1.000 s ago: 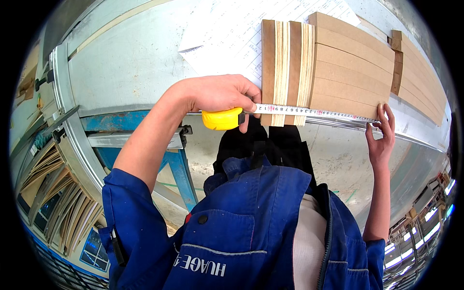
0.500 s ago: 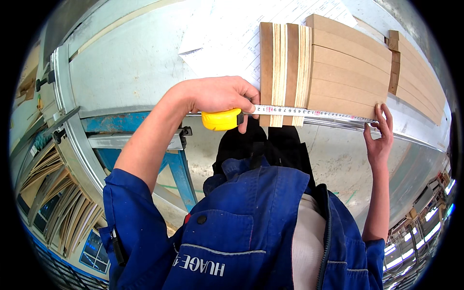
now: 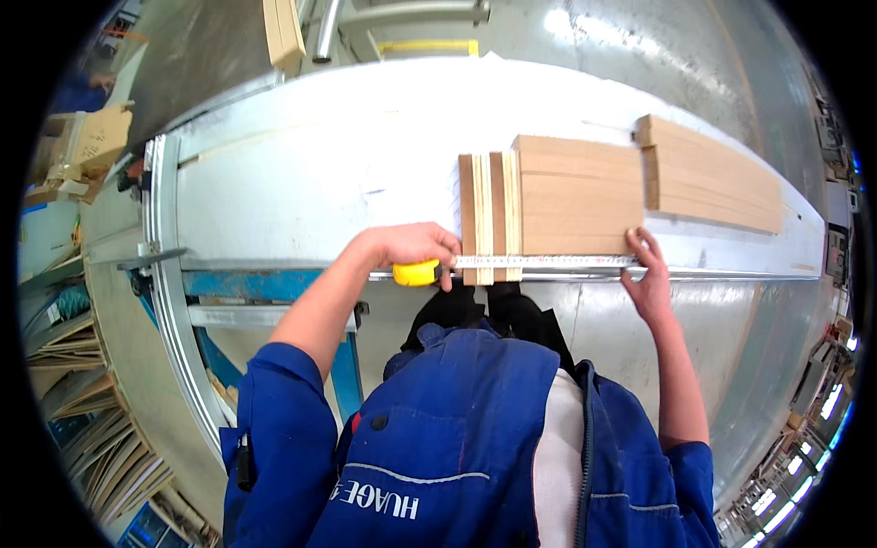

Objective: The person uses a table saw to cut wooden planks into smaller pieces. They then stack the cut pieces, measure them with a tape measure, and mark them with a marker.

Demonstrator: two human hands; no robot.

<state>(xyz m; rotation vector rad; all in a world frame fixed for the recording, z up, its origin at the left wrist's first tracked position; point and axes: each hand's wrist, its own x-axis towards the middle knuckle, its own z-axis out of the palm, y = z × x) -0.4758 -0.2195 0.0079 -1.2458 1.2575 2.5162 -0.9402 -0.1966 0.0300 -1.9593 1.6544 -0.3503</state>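
My left hand [image 3: 425, 247] grips a yellow tape measure [image 3: 413, 273] at the table's near edge, left of upright plywood and brown board strips [image 3: 489, 201]. The white tape blade [image 3: 557, 261] stretches right, across the strips and along the near edge of stacked brown boards [image 3: 575, 192]. My right hand [image 3: 645, 269] pinches its far end by the boards' right corner. A second group of brown boards [image 3: 713, 183] lies farther right. Pale paper sheets [image 3: 402, 187] lie behind the strips, washed out by glare.
The long sliding table [image 3: 265, 183] has a metal fence [image 3: 167, 219] across its left end. Offcut panels [image 3: 110, 438] are piled at lower left, cardboard [image 3: 96, 137] at upper left, with part of a person's blue-sleeved arm [image 3: 82, 91] beyond. Boards [image 3: 281, 27] stand past the far edge.
The view has shifted, so the table and boards sit lower and smaller and more floor shows behind them. Both hands still hold the stretched tape along the near edge.
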